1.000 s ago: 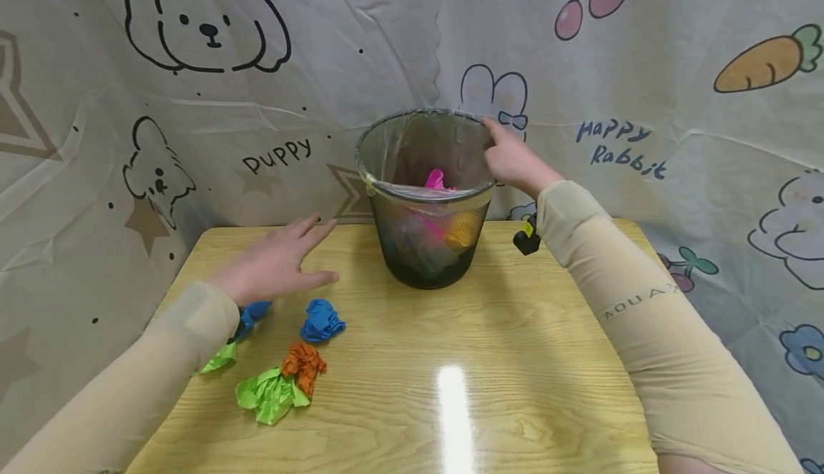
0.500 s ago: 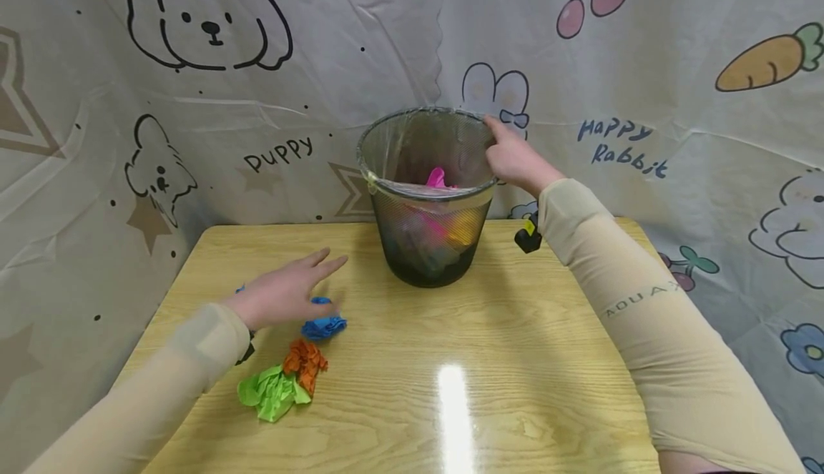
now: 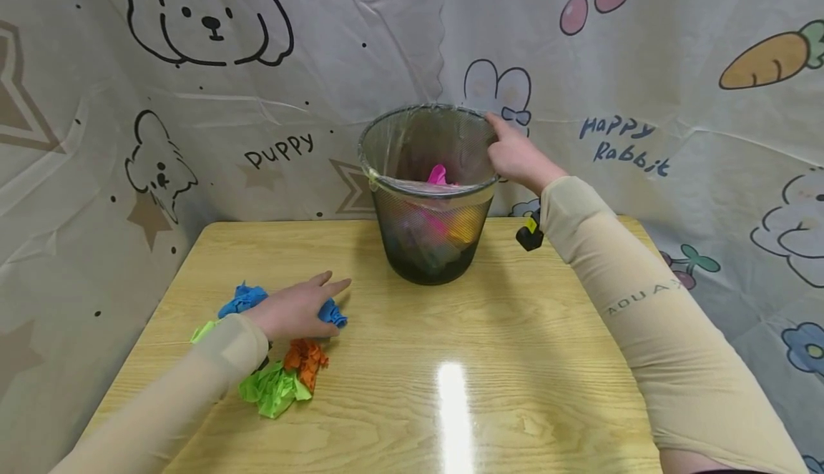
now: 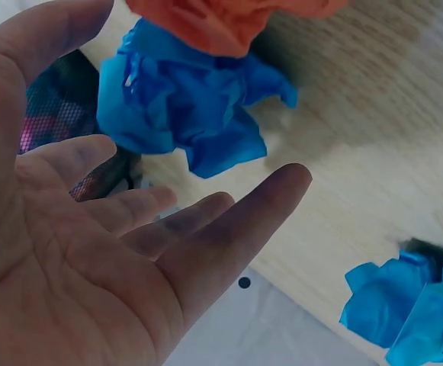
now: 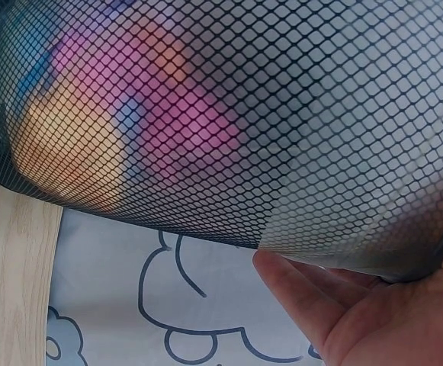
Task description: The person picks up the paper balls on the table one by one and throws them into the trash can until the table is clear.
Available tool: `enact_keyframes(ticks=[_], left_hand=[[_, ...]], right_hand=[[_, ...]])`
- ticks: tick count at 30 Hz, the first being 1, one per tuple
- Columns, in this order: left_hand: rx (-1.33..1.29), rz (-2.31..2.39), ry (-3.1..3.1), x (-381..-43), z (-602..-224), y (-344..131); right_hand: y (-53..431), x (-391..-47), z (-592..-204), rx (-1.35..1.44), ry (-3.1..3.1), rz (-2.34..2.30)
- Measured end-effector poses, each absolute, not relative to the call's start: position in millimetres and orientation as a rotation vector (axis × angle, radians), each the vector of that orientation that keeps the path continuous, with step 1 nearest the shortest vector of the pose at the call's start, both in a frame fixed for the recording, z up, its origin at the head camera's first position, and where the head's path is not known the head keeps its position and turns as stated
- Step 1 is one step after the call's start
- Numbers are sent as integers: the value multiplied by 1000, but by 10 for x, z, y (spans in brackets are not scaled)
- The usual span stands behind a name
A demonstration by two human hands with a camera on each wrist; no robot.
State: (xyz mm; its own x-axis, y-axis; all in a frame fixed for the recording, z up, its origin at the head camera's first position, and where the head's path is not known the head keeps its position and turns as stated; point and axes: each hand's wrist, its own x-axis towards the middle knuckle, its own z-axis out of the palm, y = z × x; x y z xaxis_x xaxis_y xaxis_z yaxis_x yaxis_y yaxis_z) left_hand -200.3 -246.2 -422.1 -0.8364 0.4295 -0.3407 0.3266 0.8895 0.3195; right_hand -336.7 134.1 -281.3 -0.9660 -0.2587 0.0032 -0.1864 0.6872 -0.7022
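Note:
My left hand (image 3: 299, 309) hovers over a crumpled blue paper ball (image 3: 333, 313), partly covering it. In the left wrist view its fingers are spread and the blue ball (image 4: 183, 95) lies beyond them, apart from the palm. My right hand (image 3: 520, 158) grips the rim of a black mesh wastebasket (image 3: 430, 245) lined with a clear bag. The right wrist view shows the right thumb and fingers (image 5: 301, 293) at the basket's rim. Pink paper (image 3: 438, 175) and other coloured crumpled pieces lie inside the basket.
Near the left hand lie an orange paper ball (image 3: 305, 361), a green one (image 3: 273, 388) and another blue one (image 3: 242, 299). Behind the left wrist a second green piece (image 3: 204, 331) peeks out. A printed cloth (image 3: 277, 102) hangs behind the wooden table (image 3: 515, 388).
My left hand has come down and toward me, from beyond the blue ball to above it. The other blue ball is uncovered again. The right hand stays on the basket rim.

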Motion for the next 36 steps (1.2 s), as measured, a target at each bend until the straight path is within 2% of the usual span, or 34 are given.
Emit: enact_keyframes(ticks=[14, 36], left_hand=[[566, 319, 2642, -1995, -4377, -2387], [751, 173, 2701, -2001, -4434, -2350]], right_hand=[[1334, -3349, -2820, -359, 2781, -1182], [1335, -3351, -2819, -366, 2787, -1162]])
